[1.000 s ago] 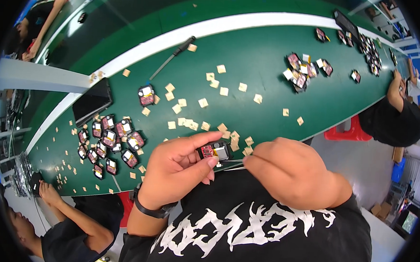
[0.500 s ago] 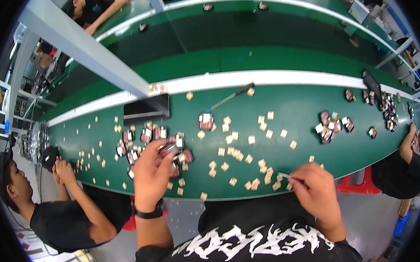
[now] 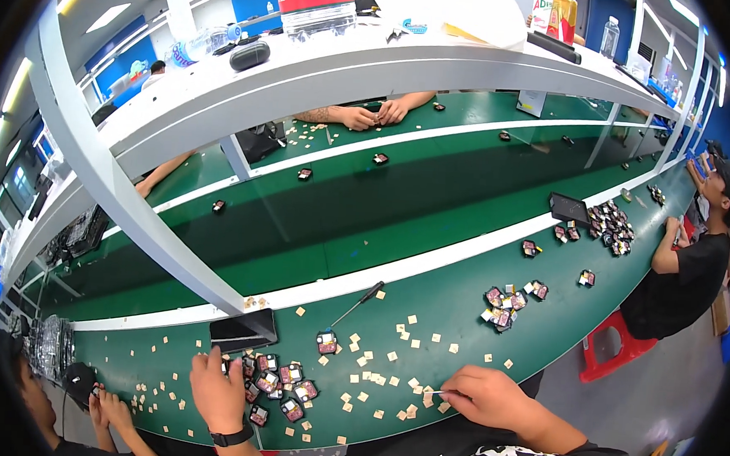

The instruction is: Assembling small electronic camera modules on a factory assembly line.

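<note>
My left hand [image 3: 222,396] is at the left side of a cluster of small black electronic modules [image 3: 291,373] with pinkish faces and white patches. Its thumb and fingers close around one such module [image 3: 225,368], mostly covered by them. My right hand [image 3: 488,397] pinches thin, pale tweezers [image 3: 432,392], whose tip points left over several small beige squares [image 3: 409,411] near the table's front edge. More beige squares [image 3: 368,376] lie scattered between the hands. A lone module [image 3: 327,342] sits beyond the cluster.
A black tray [image 3: 244,331] and a screwdriver [image 3: 357,303] lie toward the far edge of the green table. Further modules [image 3: 505,305] are heaped at right. White shelf [image 3: 373,76] and post [image 3: 148,192] stand ahead. Co-workers sit left and right, a red stool [image 3: 610,348] nearby.
The view has tilted upward, bringing the shelf into sight. My left hand has moved from over the modules to their left side. My right hand stays by the beige squares with the tweezers.
</note>
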A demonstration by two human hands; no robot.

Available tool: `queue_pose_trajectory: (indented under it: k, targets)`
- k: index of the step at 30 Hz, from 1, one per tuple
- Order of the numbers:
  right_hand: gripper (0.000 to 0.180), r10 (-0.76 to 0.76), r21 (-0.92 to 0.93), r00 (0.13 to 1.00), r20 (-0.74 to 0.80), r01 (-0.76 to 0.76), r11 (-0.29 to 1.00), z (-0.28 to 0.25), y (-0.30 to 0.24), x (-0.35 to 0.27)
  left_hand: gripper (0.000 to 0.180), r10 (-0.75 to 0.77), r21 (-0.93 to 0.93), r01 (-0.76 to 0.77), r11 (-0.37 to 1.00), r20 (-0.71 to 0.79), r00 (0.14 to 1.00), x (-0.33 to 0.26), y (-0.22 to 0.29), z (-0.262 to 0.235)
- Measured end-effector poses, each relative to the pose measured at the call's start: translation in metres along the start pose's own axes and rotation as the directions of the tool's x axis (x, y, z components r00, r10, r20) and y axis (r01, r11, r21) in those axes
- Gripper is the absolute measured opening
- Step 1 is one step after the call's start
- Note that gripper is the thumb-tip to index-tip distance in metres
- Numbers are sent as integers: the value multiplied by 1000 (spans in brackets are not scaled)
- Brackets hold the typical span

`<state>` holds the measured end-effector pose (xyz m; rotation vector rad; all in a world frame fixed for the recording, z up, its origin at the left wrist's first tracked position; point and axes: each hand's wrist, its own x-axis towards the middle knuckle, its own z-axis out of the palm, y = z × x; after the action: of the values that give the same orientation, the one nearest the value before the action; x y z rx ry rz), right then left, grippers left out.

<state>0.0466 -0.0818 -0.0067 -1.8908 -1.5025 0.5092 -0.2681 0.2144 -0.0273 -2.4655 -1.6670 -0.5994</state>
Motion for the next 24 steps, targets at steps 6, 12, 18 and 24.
queue_pose_trajectory:
  k: [6, 12, 18, 24]
  targets:
    - [16, -46, 145, 997, -63, 55, 988, -2, -18, 25, 39, 525, -153, 644, -750, 454, 720, 49, 101, -6]
    - [28, -265, 175, 940, -214, 304, 937, 15, -45, 52, 37, 764, 82, 815, -573, 413, 496, 56, 195, 7]
    - [38, -310, 145, 915, -259, 354, 924, 21, -53, 55, 36, 740, 72, 877, -475, 571, 354, 35, 232, 7]
    - [44, -304, 128, 874, -379, 375, 918, 38, -45, 65, 34, 756, 119, 895, -431, 589, 286, 27, 246, 17]
